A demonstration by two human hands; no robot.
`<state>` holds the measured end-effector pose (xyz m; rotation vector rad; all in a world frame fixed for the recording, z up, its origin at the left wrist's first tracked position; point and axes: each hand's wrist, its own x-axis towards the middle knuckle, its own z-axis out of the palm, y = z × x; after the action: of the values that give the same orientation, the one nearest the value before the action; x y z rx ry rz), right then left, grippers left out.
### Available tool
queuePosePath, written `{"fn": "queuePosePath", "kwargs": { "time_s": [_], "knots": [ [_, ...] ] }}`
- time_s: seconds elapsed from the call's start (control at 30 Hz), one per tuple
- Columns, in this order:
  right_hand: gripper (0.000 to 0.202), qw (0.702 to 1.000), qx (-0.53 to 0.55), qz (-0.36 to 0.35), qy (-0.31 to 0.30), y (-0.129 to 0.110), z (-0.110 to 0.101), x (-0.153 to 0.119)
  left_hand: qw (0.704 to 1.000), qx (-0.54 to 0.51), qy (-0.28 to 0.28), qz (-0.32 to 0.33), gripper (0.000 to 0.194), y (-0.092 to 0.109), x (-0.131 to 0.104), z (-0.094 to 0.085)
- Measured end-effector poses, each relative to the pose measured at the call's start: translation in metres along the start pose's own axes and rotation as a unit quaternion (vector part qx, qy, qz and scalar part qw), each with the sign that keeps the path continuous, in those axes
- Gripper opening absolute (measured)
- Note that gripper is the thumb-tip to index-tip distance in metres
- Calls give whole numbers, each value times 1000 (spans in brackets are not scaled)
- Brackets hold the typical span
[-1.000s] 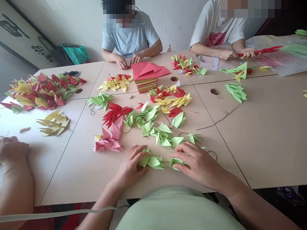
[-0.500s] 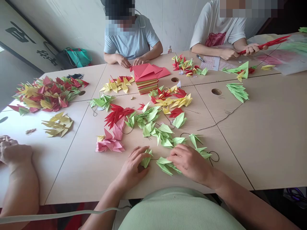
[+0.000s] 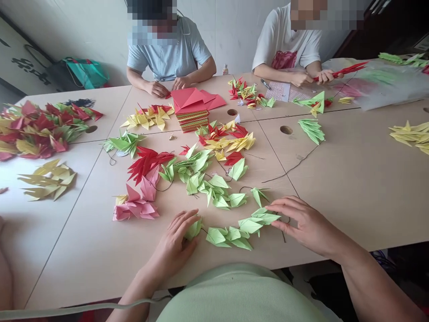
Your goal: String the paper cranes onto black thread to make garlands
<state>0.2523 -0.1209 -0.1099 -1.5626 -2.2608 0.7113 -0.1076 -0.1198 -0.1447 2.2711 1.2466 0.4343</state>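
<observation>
On the table in front of me lies a string of light green folded paper cranes (image 3: pixel 231 233), several of them bunched along a dark thread. My left hand (image 3: pixel 177 237) curls round a green paper crane (image 3: pixel 193 229) at the string's left end, with part of it hidden under the fingers. A short stretch of thread shows between that crane and the others. At the right end, my right hand (image 3: pixel 295 219) has fingers and thumb on either side of the last green crane (image 3: pixel 268 217), loosely gripping its tip. Dark thread trails beneath this hand.
Beyond my hands lie more green cranes (image 3: pixel 217 190), pink ones (image 3: pixel 137 205) and red ones (image 3: pixel 147 163). Stacked coloured paper (image 3: pixel 192 120) stands farther back. A large mixed pile (image 3: pixel 40 129) is at left. Two people sit opposite; another person's arm (image 3: pixel 5 273) shows at the left edge.
My right hand has moved right along the green string, and the cranes now lie spread out between my hands. My left hand stays round its crane. The view has shifted right.
</observation>
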Motion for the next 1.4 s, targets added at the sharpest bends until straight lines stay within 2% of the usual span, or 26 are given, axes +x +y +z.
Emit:
{"fn": "queuePosePath", "kwargs": {
  "time_s": [0.13,0.23,0.33,0.4,0.47,0.53,0.6,0.67,0.7,0.77,0.87,0.97,1.03,1.2,1.33,1.4],
  "knots": [
    [32,995,18,59,-74,2,7,-8,1000,-17,-19,3,63,3,0,-6],
    [29,987,50,82,-126,-4,8,-10,997,-31,-62,13,75,10,-4,-14],
    [25,978,84,89,-171,-7,2,-14,992,-49,-113,28,76,16,-10,-24],
    [24,972,109,90,-187,-7,-1,-15,990,-57,-130,28,68,17,-11,-31],
    [26,974,125,90,-167,-4,-3,-13,989,-69,-133,16,60,16,-8,-37],
    [30,983,123,92,-100,2,-3,-5,990,-85,-115,-12,53,11,2,-41],
    [33,990,99,101,-12,7,-2,9,995,-81,-26,-54,41,4,18,-40],
    [38,991,63,105,44,12,2,25,990,-52,70,-111,40,-4,37,-35],
    [41,992,46,104,54,14,4,33,985,-29,101,-134,43,-9,47,-32],
    [41,994,18,96,45,15,10,46,981,-6,124,-148,48,-16,65,-25],
    [26,997,2,76,17,14,17,55,980,7,135,-148,40,-23,79,-18],
    [13,998,8,54,8,13,19,54,981,2,132,-139,13,-23,78,-18],
    [12,999,13,47,5,14,18,50,984,-11,123,-130,4,-19,72,-21],
    [14,997,57,49,-9,18,8,38,986,-64,106,-116,7,-7,50,-36],
    [20,994,89,60,-11,24,0,30,973,-151,101,-146,7,-7,31,-47],
    [21,994,86,69,-6,28,-2,28,970,-155,90,-166,6,-9,23,-51]
  ]
}}
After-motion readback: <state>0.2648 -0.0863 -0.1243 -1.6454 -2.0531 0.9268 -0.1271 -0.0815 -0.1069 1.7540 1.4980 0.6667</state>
